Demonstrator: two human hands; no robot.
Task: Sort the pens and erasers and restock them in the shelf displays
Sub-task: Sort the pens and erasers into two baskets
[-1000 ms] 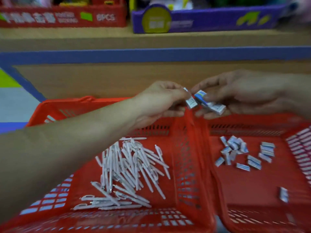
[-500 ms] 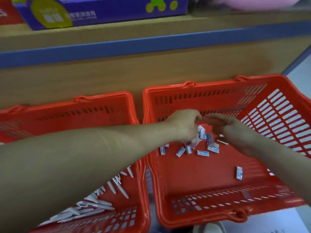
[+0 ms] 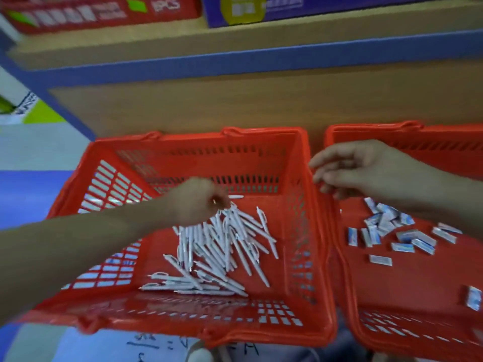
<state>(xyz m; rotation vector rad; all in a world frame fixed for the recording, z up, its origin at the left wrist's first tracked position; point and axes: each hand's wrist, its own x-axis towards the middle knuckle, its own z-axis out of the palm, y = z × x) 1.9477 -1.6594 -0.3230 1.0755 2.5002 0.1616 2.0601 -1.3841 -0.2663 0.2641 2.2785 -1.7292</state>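
Just below the left hand (image 3: 194,202), whose curled fingers are seemingly pinching them, pens (image 3: 222,246) are lying heaped in a basket (image 3: 264,133), while the right hand (image 3: 366,171) is hovering slack-fingered above erasers (image 3: 384,223).

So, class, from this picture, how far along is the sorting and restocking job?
Done, it seems: pens lie in the left basket and erasers in the right basket, with no mixing visible. In hand: the left hand curls its fingers into the pens, though blur hides whether it grips any; the right hand hovers open where the baskets meet. Left: restocking, since everything sits below the shelf.
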